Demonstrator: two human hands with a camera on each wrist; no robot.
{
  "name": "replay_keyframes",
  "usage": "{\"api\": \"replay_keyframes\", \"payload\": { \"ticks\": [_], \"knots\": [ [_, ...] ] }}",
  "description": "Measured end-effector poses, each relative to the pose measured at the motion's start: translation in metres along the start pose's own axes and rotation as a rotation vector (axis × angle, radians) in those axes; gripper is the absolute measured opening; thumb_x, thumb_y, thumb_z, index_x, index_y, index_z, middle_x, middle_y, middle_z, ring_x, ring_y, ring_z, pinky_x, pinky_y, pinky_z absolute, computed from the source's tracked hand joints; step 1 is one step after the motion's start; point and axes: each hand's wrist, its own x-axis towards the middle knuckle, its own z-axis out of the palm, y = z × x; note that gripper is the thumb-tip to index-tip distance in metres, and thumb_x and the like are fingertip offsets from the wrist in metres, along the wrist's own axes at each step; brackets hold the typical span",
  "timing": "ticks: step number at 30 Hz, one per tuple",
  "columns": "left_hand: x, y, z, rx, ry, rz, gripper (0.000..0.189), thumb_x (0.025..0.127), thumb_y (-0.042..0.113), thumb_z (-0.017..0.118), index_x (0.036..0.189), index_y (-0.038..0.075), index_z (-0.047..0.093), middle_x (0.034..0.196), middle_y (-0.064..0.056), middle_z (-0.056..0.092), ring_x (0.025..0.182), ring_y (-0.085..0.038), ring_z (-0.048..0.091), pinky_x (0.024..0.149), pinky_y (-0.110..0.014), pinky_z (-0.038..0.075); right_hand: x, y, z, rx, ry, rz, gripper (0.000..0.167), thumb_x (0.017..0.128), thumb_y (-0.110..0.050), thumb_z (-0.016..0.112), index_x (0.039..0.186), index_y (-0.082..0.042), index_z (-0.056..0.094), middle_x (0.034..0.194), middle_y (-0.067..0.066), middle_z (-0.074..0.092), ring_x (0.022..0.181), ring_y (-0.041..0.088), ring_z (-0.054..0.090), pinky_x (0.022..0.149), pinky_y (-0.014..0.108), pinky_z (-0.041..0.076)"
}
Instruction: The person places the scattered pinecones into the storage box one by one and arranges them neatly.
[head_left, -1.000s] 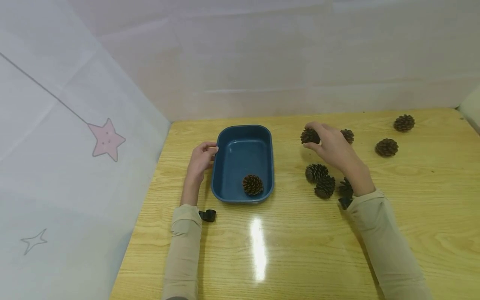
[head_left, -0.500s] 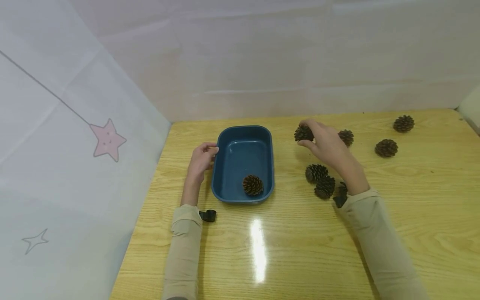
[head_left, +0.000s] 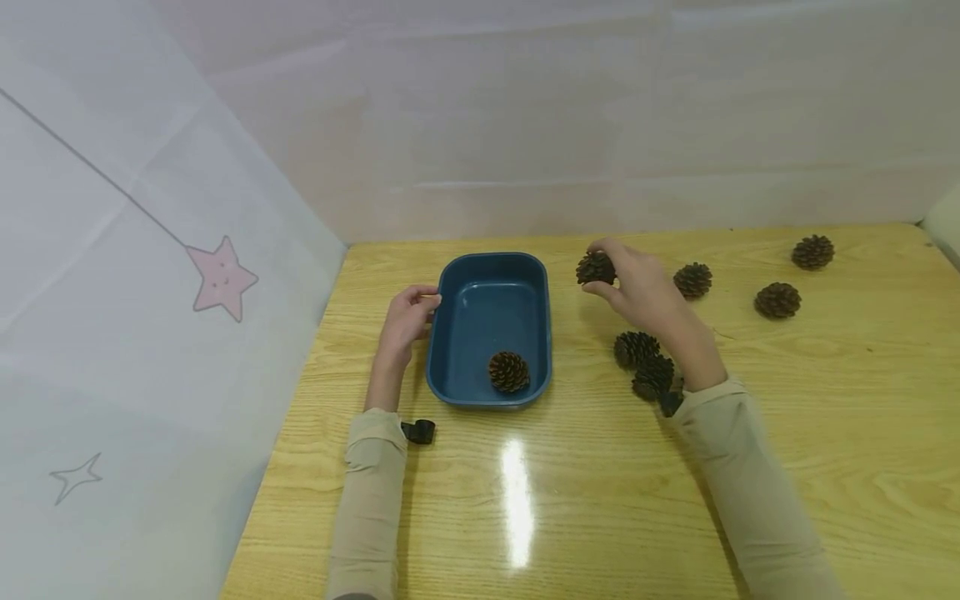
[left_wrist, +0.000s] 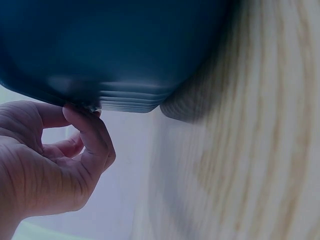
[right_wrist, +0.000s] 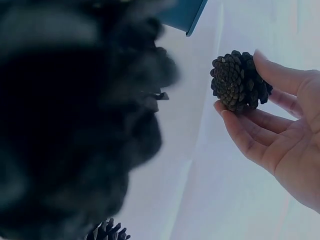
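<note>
while the left hand held the blue tray at its left rim with curled fingers, the right hand pinched a pine cone, thumb and fingers parted by its width, above the surface just right of the tray. the cone's tightly scaled end pointed away from the palm; its exact long axis was unclear. the tray's ran away from the person.

Right wrist view: a blurred dark mass is cut off at nine o'clock, the blue tray at twelve, the right hand at three. Head view: the left sleeve is cropped at seven.
</note>
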Motion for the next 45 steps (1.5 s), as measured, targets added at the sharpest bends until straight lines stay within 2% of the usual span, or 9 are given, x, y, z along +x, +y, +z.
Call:
{"api": "replay_keyframes", "payload": {
  "ticks": [18,25,30,37,41,45],
  "knots": [
    [0.0,0.0,0.001,0.009,0.009,-0.004,0.036,0.105,0.021,0.06,0.136,0.003,0.062,0.104,-0.009,0.058,0.084,-0.018,0.064,0.064,-0.023,0.052,0.005,-0.014,0.01,0.103,-0.076,0.036,0.057,0.101,-0.027,0.071,0.144,0.001,0.045,0.132,0.027,0.062,0.113,0.045,0.063,0.095,0.058,0.049],
    [0.0,0.0,0.001,0.022,0.01,-0.004,0.036,0.105,0.022,0.06,0.137,0.004,0.063,0.106,-0.01,0.059,0.085,-0.019,0.063,0.065,-0.024,0.051,0.008,-0.021,0.017,0.117,-0.093,0.013,0.056,0.1,-0.028,0.072,0.142,0.0,0.047,0.127,0.026,0.063,0.113,0.044,0.063,0.091,0.056,0.051],
    [-0.001,0.0,0.0,0.023,0.007,-0.002,0.037,0.105,0.022,0.06,0.137,0.004,0.063,0.105,-0.008,0.059,0.085,-0.018,0.063,0.066,-0.024,0.051,0.008,-0.027,0.023,0.109,-0.101,-0.043,0.053,0.1,-0.028,0.073,0.138,-0.001,0.049,0.117,0.022,0.067,0.1,0.038,0.067,0.082,0.051,0.054],
    [-0.001,0.0,0.002,0.01,0.012,-0.001,0.036,0.105,0.021,0.06,0.137,0.003,0.062,0.105,-0.007,0.059,0.084,-0.017,0.063,0.065,-0.024,0.052,0.007,-0.038,0.03,0.111,-0.118,-0.091,0.053,0.099,-0.025,0.074,0.139,0.0,0.05,0.11,0.019,0.069,0.09,0.034,0.068,0.081,0.048,0.053],
    [-0.001,0.001,0.001,0.006,0.009,0.002,0.037,0.105,0.021,0.06,0.137,0.003,0.062,0.104,-0.008,0.058,0.084,-0.018,0.064,0.066,-0.024,0.052,0.008,-0.043,0.034,0.121,-0.137,-0.098,0.054,0.099,-0.026,0.074,0.139,0.0,0.049,0.101,0.015,0.07,0.067,0.023,0.061,0.072,0.043,0.05],
    [0.0,0.001,0.001,0.012,0.006,0.003,0.037,0.105,0.021,0.061,0.137,0.003,0.063,0.103,-0.007,0.058,0.084,-0.018,0.064,0.066,-0.024,0.052,0.007,-0.047,0.038,0.113,-0.141,-0.114,0.054,0.1,-0.028,0.073,0.14,-0.001,0.049,0.097,0.013,0.07,0.058,0.018,0.053,0.067,0.04,0.048]
  ]
}}
